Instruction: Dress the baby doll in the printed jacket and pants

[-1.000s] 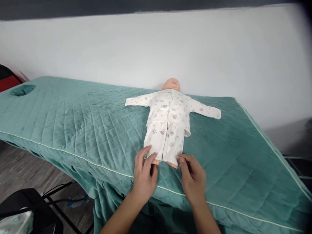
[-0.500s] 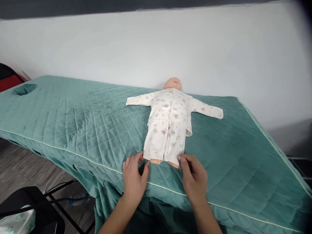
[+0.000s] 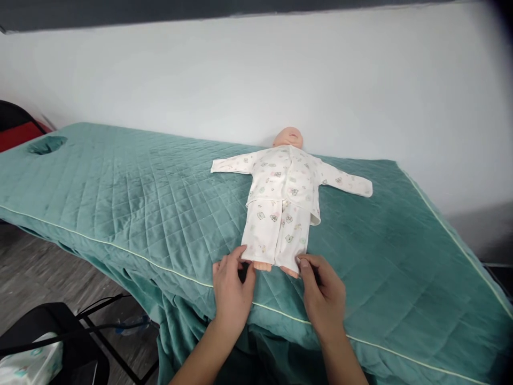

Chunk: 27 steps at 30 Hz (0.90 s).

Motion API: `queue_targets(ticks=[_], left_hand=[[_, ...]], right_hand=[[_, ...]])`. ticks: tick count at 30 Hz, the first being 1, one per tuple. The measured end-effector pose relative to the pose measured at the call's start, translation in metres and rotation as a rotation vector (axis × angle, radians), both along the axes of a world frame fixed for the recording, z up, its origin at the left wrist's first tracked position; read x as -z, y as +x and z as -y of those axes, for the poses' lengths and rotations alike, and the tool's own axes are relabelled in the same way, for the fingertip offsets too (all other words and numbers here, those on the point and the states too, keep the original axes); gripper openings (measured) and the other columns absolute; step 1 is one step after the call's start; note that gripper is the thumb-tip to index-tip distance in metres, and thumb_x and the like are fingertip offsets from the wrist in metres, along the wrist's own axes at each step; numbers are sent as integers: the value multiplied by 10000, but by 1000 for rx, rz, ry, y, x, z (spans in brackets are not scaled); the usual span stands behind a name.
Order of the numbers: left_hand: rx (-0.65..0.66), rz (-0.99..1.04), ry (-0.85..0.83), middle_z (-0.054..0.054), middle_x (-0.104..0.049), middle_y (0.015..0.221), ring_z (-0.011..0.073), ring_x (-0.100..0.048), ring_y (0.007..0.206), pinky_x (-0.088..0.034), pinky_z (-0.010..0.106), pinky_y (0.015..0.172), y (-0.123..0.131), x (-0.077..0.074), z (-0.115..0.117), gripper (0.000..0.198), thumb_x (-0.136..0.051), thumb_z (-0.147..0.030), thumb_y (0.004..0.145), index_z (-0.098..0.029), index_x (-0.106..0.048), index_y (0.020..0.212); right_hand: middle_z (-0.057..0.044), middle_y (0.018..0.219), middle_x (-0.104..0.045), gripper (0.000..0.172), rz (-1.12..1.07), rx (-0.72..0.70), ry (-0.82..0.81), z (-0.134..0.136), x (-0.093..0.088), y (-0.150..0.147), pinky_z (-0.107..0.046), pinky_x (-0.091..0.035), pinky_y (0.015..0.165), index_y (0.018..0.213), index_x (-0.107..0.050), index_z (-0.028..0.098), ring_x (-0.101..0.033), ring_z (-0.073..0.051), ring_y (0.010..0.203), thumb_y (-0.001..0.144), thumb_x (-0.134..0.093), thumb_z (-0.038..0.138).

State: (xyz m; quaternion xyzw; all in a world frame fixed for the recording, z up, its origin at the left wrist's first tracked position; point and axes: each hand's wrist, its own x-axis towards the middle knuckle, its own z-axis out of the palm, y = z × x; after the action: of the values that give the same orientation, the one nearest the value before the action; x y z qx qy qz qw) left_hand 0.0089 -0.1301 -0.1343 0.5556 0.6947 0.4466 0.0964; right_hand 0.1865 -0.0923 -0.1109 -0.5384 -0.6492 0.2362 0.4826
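A baby doll point(image 3: 288, 138) lies on its back, its arms spread. It wears a white patterned baby top point(image 3: 280, 174) and matching baby trousers point(image 3: 262, 227), with the toes showing below both hems. My left hand point(image 3: 234, 286) is at the left trouser hem, the index fingertip on the cloth and the thumb close below, closed on the edge. At the other leg, my right hand point(image 3: 324, 291) pinches the outer corner of the hem between thumb and index finger. The doll's hands are hidden inside the sleeves.
The doll rests on a bed with a green quilted cover point(image 3: 160, 214), which has a hole point(image 3: 47, 145) at its far left. A white wall point(image 3: 200, 80) stands behind. At lower left, a black chair point(image 3: 86, 342) holds a white patterned pack point(image 3: 34, 363).
My left hand has moved in to the left hem, and its fingers have closed there. My right hand keeps its pinch. The whole view has shifted slightly.
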Motion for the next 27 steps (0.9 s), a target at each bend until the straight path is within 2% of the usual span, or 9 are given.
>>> queue_targets(ticks=[7, 12, 19, 27], left_hand=[[7, 66, -93, 2, -680, 840, 191, -644, 798, -484, 402, 824, -2, -7, 3, 343, -624, -205, 891, -233, -616, 1233], [45, 56, -25, -9, -665, 813, 184, -639, 798, -501, 372, 799, -5, -7, 8, 330, -600, -190, 891, -229, -628, 1217], [96, 5, 20, -8, -695, 870, 180, -642, 804, -476, 364, 797, -9, 0, 11, 243, -590, -188, 920, -234, -626, 1156], [136, 14, 104, 20, -714, 925, 185, -654, 870, -491, 338, 807, -15, 0, 17, 167, -565, -169, 943, -228, -622, 1089]], right_hand=[[3, 837, -686, 182, 14, 15, -25, 0, 0, 0, -261, -454, 692, 917, -700, 219, -625, -146, 763, 993, -568, 319], [4, 837, -679, 182, 17, 4, -33, 0, 1, 1, -261, -447, 695, 924, -698, 220, -618, -147, 763, 993, -569, 328], [10, 825, -659, 187, -22, 11, -33, 1, 2, 2, -257, -433, 694, 920, -697, 215, -596, -134, 749, 998, -564, 321], [-1, 814, -666, 216, -83, 88, -22, 3, 3, 5, -256, -441, 685, 890, -698, 203, -595, -139, 735, 982, -574, 355]])
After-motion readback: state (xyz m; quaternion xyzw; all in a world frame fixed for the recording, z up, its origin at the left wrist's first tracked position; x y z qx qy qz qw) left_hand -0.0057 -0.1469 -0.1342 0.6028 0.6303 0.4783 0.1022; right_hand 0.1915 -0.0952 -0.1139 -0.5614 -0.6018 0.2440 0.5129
